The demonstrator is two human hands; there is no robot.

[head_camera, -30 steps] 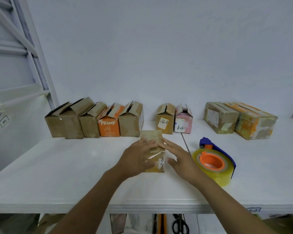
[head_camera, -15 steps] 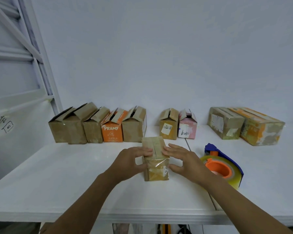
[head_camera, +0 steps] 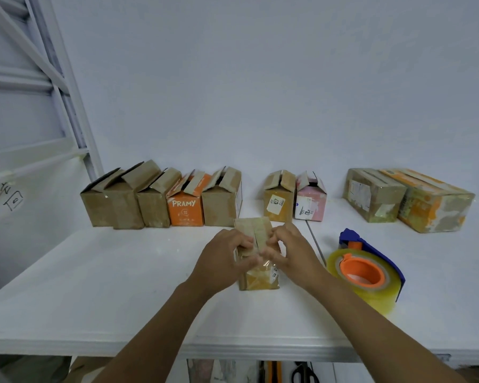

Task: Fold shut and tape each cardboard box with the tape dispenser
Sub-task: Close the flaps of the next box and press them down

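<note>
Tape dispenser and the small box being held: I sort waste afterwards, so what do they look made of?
The tape dispenser looks like glossy moulded plastic, with a blue frame and orange hub, carrying a roll of clear yellowish film tape. The small box looks like matte brown cardboard, worn, with shiny clear tape across its front.

Light's soft, flat and kinda cool, so every white thing goes bluish. Hardly any shadow on the table (head_camera: pixel 94 286), just faint shade at the foot of the row of boxes (head_camera: pixel 161 208). The tape roll (head_camera: pixel 376 299) glows yellow, and the film on the cardboard box (head_camera: pixel 260 279) catches some glare. My left grip (head_camera: pixel 221 261) and right grip (head_camera: pixel 296 255) smear at the fingertips. The wide lens slants the white frame (head_camera: pixel 72 92) on my left. It's dim under the table.
</note>
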